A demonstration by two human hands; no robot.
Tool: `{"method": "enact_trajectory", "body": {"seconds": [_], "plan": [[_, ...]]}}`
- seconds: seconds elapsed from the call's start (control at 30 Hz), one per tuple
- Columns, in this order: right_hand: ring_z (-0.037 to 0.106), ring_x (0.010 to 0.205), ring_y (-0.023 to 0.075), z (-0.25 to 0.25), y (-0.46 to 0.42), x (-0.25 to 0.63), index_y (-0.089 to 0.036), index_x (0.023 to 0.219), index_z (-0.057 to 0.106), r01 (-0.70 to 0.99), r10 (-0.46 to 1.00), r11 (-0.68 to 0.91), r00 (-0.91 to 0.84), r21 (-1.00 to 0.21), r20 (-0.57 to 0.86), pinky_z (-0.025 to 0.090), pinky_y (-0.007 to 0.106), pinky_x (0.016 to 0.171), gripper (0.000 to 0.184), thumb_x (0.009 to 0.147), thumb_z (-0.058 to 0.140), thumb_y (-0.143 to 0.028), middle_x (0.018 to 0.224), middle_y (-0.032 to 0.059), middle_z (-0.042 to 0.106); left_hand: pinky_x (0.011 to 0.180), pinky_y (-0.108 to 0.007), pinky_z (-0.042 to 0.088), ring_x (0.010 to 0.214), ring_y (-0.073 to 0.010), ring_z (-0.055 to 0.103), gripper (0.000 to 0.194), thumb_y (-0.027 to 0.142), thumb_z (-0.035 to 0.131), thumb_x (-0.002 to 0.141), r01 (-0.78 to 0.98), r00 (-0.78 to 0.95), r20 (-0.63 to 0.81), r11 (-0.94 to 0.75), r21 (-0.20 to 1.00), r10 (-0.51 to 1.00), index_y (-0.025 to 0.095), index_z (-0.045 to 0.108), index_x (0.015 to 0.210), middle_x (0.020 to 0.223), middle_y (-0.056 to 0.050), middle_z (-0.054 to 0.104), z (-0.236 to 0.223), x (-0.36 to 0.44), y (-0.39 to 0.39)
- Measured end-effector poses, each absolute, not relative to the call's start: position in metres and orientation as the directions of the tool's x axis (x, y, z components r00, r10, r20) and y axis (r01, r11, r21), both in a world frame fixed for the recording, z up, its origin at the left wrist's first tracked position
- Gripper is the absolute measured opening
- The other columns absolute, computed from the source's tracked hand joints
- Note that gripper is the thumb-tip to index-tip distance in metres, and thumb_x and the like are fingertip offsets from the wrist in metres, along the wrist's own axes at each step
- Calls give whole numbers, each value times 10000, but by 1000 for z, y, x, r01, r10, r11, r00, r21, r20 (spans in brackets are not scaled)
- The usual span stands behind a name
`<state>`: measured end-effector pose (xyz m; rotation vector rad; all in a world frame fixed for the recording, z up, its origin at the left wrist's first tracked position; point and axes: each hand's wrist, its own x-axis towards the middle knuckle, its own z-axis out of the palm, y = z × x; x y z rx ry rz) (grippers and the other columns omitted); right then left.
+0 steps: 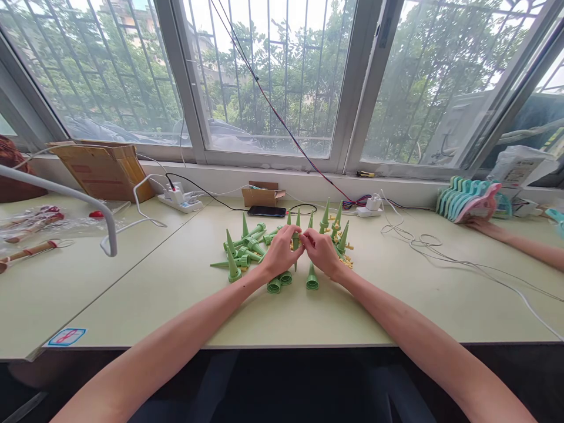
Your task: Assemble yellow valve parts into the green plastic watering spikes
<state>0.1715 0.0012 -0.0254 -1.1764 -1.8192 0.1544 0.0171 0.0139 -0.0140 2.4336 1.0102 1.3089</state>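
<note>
Left hand: in the head view, the left hand (282, 249), at the frame's centre, pinches a green plastic spike (295, 239) between thumb and fingers.
Right hand: the right hand (321, 249) meets it from the right, fingertips bunched at the spike's collar; I cannot tell whether they grip the collar, a small part or merely touch.
Held spike: at frame centre, between both hands, roughly upright, tip down, clear of the pile's left side.
Handling advice: a firm pinch on the collar, kept in line with the tip, should work best; sideways force could make the smooth plastic slip or twist.
Loose spikes: a tangle of green spikes (233, 267) lies left of centre; others stand tip up right of centre, beside small yellow pieces (346, 258).
Tabletop: pale green table (176, 311), with a seam at left and a sticker (67, 336) lower left.
Behind the work: phone (267, 211), small cardboard box (263, 192) and power strip (369, 210).
Room: barred windows (273, 82) across the top; at right, a co-worker's hand (487, 229) touches pastel hangers (467, 200).
</note>
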Motion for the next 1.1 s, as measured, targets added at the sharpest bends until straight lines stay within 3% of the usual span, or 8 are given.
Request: {"method": "enact_trajectory", "body": {"seconds": [0.83,1.1], "plan": [[400,503,118,-21,4,178,-206,701,503,674,746,523,-66,-522,663,313,246,542,323,961,433,-383,560,-26,499,726,-304,470,765,-156,550,251,230,622,832,524,396,629,-727,443,669,190,535,1063,1015,-54,595,-14,13,19],[373,503,117,-14,6,184,-208,691,474,684,718,547,-85,-483,691,319,246,541,333,970,416,-380,566,-27,475,765,-326,495,811,-178,575,187,288,638,841,539,409,606,-716,443,682,216,656,1013,921,-40,567,-17,12,22]]}}
